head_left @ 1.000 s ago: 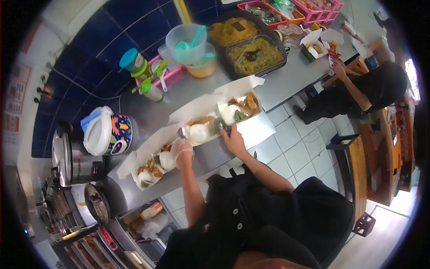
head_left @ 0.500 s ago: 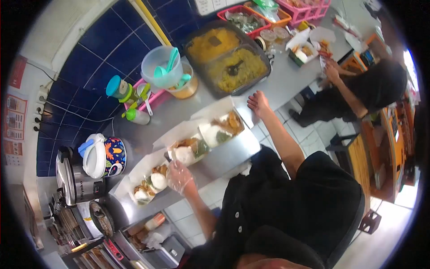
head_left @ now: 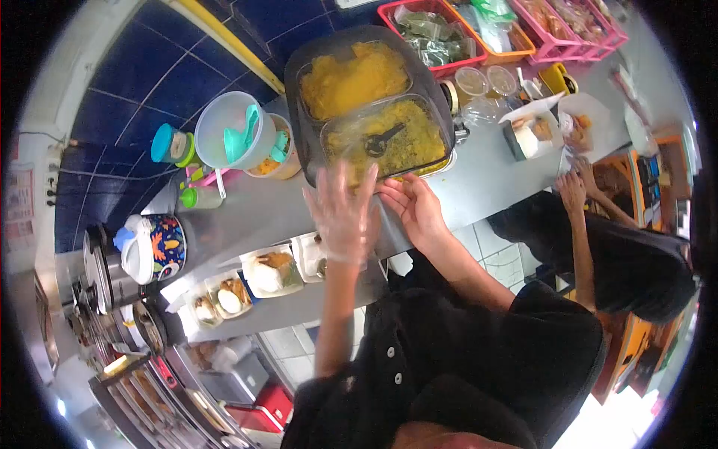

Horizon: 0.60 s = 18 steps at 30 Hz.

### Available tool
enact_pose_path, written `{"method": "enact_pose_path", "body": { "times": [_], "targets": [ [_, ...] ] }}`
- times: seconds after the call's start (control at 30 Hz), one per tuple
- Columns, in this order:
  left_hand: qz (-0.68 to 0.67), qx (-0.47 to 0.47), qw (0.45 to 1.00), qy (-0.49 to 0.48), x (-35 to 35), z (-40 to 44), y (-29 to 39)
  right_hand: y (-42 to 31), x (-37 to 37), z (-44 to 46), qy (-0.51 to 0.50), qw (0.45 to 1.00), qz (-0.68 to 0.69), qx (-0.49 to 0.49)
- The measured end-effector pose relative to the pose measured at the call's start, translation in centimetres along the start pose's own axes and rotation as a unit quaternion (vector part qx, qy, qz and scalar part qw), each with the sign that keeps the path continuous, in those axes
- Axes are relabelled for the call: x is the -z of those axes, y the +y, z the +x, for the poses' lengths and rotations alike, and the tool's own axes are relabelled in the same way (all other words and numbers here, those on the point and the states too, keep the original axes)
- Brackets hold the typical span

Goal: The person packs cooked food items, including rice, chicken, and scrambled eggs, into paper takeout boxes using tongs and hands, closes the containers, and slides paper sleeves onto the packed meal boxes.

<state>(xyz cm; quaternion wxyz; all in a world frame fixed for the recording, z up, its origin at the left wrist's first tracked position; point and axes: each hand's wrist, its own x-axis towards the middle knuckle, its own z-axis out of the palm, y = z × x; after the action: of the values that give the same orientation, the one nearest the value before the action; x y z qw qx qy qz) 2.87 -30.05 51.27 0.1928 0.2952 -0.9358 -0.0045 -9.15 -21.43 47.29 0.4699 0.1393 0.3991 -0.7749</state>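
My left hand (head_left: 342, 213), in a clear plastic glove and slightly blurred, is raised with fingers spread at the front edge of a black food tray (head_left: 303, 142). Nothing shows in its grasp. My bare right hand (head_left: 415, 209) is palm up beside it, fingers loosely bent, fingertips at the tray's front rim; whether they touch it I cannot tell. One tray section holds yellow food (head_left: 351, 78); the nearer one holds yellow-green food (head_left: 419, 131) with a black spoon (head_left: 385, 141) in it. Left of my hands stand several open boxes (head_left: 273, 271) with rice; my left arm partly hides one.
Left of the tray stands a clear tub (head_left: 213, 135) with turquoise scoops. A patterned rice pot (head_left: 168, 243) is farther left. Red basket (head_left: 430, 37) and pink basket (head_left: 572, 26) line the back. At the right a co-worker's hands (head_left: 576, 187) are near another open food box (head_left: 532, 135).
My left hand has left the food boxes and moved up and right to the tray. My right hand has come in toward the tray's front edge. The view has shifted.
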Motion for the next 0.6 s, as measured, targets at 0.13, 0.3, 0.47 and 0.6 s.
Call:
{"method": "enact_pose_path", "body": {
  "times": [0.13, 0.3, 0.47, 0.6],
  "targets": [
    [0.125, -0.050, 0.982, 0.134, -3.7, 6.5, -3.2, -3.7, 0.0, 2.5, -0.131, 0.973, -0.183, 0.056],
    [0.068, -0.080, 0.988, 0.112, 0.1, 13.2, -5.4, -6.7, 1.8, 13.0, -0.150, 0.467, -0.776, 0.396],
    [0.046, -0.132, 0.968, 0.210, 1.8, 18.1, -6.6, -5.4, 3.1, 19.5, -0.176, 0.275, -0.850, 0.413],
    [0.038, -0.152, 0.960, 0.232, 2.2, 20.7, -7.7, -6.3, 1.1, 17.2, -0.225, 0.235, -0.840, 0.435]
  ]
}}
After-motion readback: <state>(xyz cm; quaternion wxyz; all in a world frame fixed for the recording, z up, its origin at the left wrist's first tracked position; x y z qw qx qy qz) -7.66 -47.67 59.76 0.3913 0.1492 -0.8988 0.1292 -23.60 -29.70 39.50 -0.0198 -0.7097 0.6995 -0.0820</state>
